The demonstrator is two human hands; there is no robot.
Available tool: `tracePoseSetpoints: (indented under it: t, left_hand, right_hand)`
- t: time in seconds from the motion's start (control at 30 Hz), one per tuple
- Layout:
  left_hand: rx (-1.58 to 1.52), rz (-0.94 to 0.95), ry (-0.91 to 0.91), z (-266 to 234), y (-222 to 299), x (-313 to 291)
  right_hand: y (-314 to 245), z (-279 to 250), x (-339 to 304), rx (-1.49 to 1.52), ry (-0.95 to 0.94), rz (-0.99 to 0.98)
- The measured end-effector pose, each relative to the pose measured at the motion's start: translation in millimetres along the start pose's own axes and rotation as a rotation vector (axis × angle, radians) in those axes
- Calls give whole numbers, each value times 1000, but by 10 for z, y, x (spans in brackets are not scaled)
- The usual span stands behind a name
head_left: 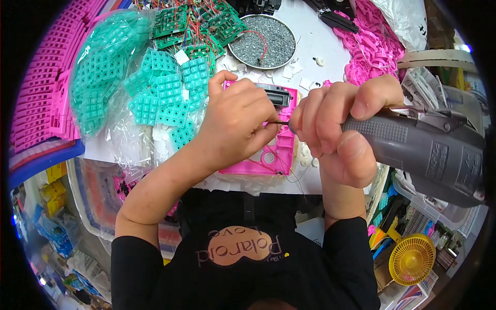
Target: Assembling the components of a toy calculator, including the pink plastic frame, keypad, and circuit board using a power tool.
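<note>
My right hand [343, 124] is wrapped round a grey electric screwdriver [418, 147], held nearly level with its bit pointing left. The bit [281, 123] reaches the pinched fingers of my left hand [235, 121]; what those fingers hold, if anything, is too small to make out. Under both hands lies a pink plastic housing [250, 166] with a round opening, partly covered by my left hand. A dark rectangular part [279, 96] sits in its upper end. Thin wires trail from the housing's near edge.
Beyond the housing stands a round dish of small screws [266, 39]. Green circuit boards [225, 26] with wires and teal keypads [168, 98] lie to the left, beside bagged keypads [106, 67]. Pink plastic parts [369, 39] heap up at far right; pink grilles [39, 103] stack at far left.
</note>
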State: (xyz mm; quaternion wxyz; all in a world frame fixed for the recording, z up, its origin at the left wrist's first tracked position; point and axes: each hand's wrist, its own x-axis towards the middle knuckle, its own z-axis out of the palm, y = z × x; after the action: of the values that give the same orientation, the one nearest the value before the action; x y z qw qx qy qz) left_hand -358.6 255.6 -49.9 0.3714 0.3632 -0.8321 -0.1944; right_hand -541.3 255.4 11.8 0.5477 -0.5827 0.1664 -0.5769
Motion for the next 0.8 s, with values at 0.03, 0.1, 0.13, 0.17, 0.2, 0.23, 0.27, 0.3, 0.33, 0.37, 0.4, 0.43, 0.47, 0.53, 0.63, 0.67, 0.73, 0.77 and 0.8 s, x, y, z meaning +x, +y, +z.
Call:
tracePoseSetpoints:
  t: [0.03,0.1,0.13,0.17,0.2,0.23,0.27,0.3,0.33,0.37,0.4,0.43,0.47,0.53,0.63,0.67,0.73,0.77,0.8]
  left_hand:
    - [12,10,26,25,-3,9]
    - [26,26,67,60,-9,27]
    - [28,31,81,74,-13,36]
    - [30,36,96,84,-15,39]
    - [18,27,89,83,-12,36]
    - [6,18,81,77,-8,25]
    - [-7,8,74,72,-8,14]
    - [16,11,57,70,-20,-4]
    - [39,14,39,69,-35,-25]
    - [63,17,21,67,-44,-36]
    - [76,0,19,72,-42,-29]
    - [89,-16,16,79,-38,-12]
    - [103,-33,14,90,-37,4]
    - [251,-49,44,140,-70,48]
    - [320,-58,18,204,-158,20]
    - [313,-56,-6,221,-176,7]
    - [298,-70,-1,233,-176,-3]
    - [290,-77,2,238,-175,-4]
    - [293,-78,6,239,-176,-11]
  right_hand:
    - [0,-5,0,-7,1,-8]
    - [-50,-7,8,-16,25,-20]
    - [-81,-12,14,-19,32,-22]
    - [-126,-28,27,-18,28,-15]
    - [-113,-42,29,-22,20,-22]
    - [-96,-52,32,-25,12,-29]
    - [-76,-63,38,-27,3,-36]
    - [-50,-64,30,-30,2,-27]
    - [-34,-56,31,-30,5,-27]
    - [-21,-49,31,-31,9,-27]
    - [-14,-42,25,-35,15,-28]
    - [16,-68,31,-40,7,-51]
    - [62,-109,47,-48,8,-73]
    - [174,-212,93,-41,27,-109]
    - [406,-355,185,-17,162,-99]
    - [473,-371,199,19,224,-94]
    - [568,-388,180,36,235,-81]
    - [597,-398,173,45,241,-75]
    - [624,-401,163,29,225,-68]
